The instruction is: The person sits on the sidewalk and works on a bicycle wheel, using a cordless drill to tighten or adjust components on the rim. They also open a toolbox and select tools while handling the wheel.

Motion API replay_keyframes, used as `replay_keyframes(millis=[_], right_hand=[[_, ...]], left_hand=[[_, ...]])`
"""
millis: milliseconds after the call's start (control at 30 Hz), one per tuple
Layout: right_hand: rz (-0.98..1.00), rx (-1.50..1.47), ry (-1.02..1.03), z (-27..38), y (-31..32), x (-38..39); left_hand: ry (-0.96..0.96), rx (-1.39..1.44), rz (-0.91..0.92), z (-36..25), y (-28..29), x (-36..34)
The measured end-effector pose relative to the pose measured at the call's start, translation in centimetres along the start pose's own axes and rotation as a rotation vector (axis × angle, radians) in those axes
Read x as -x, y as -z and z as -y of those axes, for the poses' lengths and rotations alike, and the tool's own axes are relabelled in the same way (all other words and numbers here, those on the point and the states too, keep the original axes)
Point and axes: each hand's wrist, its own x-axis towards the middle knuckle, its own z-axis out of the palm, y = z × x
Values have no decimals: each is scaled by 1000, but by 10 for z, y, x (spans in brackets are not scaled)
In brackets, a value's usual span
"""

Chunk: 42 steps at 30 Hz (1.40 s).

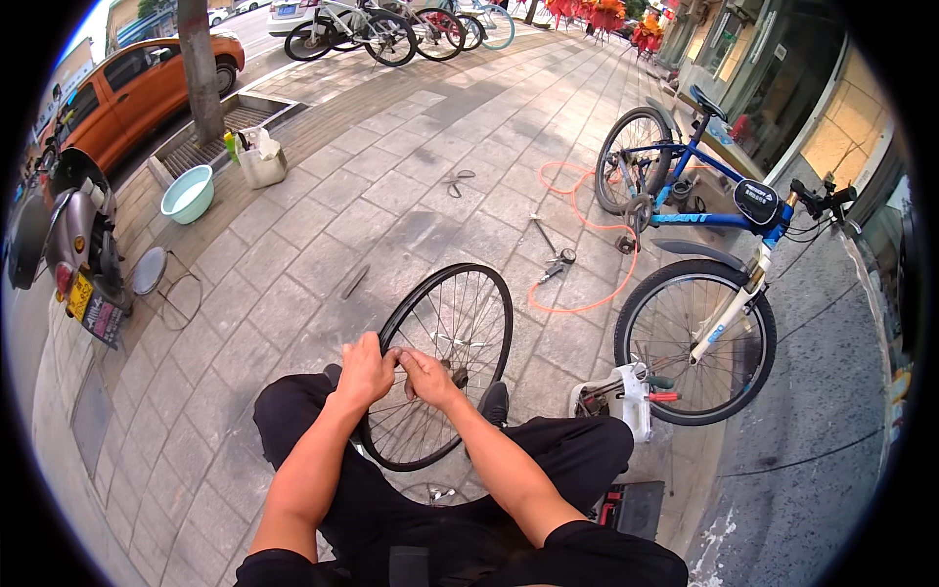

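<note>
A spoked bicycle wheel (pixel 508 315) with a black tyre leans between my knees, tilted toward me. My left hand (pixel 366 372) is closed around the tyre at the wheel's left side. Close beside it, my right hand (pixel 430 380) is closed too, its thumb and fingers pinching at the same stretch of rim and tyre. The fingertips of both hands nearly meet there. Whether a small tool or tube edge lies between them is hidden. Behind my right hand, the hub and spokes show in part.
A blue bicycle (pixel 724 221) stands at right, by a white tool container (pixel 631 403). An orange hose (pixel 587 308) runs near a pump-like inflator (pixel 559 264). At left are a basin (pixel 188 196), a stool (pixel 151 270) and a parked scooter (pixel 83 240). A dark toolbox (pixel 641 519) sits by my right leg.
</note>
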Motion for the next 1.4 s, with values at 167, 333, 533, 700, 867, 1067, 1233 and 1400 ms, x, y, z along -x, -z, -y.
replay_keyframes(millis=[167,333,533,700,867,1067,1233,1400], right_hand=[[-36,-31,-240,-2,-4,-13],[-109,61,-26,12,-14,7],[-233,448,377,-2,-3,3],[-302,719,530,-3,-8,7],[-236,508,270,-15,3,-3],[-20,-154,-452,32,0,-15],[-7,-280,-655,39,2,-22],[-39,-233,-703,42,-8,-29]], left_hand=[[82,-54,-59,-10,-2,-6],[190,-65,-32,-16,-1,-15],[270,-28,-9,-27,0,-23],[230,-47,-22,-27,0,-22],[147,-30,-23,-37,7,-18],[123,57,94,-20,11,-9],[6,30,172,-20,23,-1],[-20,-32,53,-17,17,7]])
